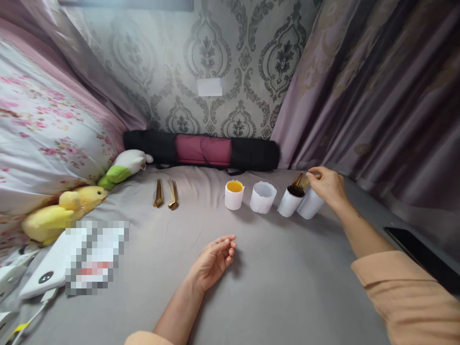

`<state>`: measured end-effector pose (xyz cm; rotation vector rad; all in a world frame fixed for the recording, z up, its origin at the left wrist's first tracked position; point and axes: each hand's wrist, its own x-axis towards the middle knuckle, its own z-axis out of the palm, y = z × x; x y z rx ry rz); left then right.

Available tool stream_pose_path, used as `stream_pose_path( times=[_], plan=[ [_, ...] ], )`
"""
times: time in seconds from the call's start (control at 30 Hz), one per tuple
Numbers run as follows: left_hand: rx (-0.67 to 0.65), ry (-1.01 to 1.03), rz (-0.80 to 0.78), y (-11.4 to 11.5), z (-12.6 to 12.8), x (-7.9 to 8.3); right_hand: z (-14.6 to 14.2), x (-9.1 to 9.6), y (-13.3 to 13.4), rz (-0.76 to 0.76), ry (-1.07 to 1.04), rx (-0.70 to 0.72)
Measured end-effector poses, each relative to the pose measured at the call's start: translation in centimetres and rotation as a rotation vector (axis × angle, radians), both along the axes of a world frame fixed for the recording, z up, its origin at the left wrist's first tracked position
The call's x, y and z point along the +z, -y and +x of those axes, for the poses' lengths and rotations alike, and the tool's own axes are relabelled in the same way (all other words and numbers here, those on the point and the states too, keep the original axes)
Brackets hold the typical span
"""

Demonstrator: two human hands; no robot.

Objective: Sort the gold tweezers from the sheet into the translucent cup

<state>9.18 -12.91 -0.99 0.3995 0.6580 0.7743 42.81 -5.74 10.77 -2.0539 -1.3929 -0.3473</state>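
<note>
At the right, my right hand is closed in a pinch at the top of slim gold-coloured utensils. These stand at the mouths of two tall white cups; the dark-mouthed cup is on the left, and the other cup is partly behind my hand. My left hand is over the sheet in front, fingers loosely curled and holding nothing. Left of the tall cups are a wide white container and a white cup with a yellow inside. Two small groups of gold-coloured utensils, one beside another, lie farther left.
A black and maroon roll bag lies along the wall. Plush toys, one yellow and one white and green, rest at the left near a white device with a cable. A black phone-like slab lies at the right.
</note>
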Motion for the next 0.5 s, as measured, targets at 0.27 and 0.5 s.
stream_pose_path(
  times=[0.27, 0.5],
  plan=[
    [0.003, -0.006, -0.002, 0.04, 0.12, 0.12, 0.12, 0.01, -0.05, -0.007, -0.023, -0.014],
    [0.0, 0.015, -0.003, -0.12, 0.06, -0.13, 0.04, 0.26, 0.08, -0.02, -0.006, -0.029]
  ],
)
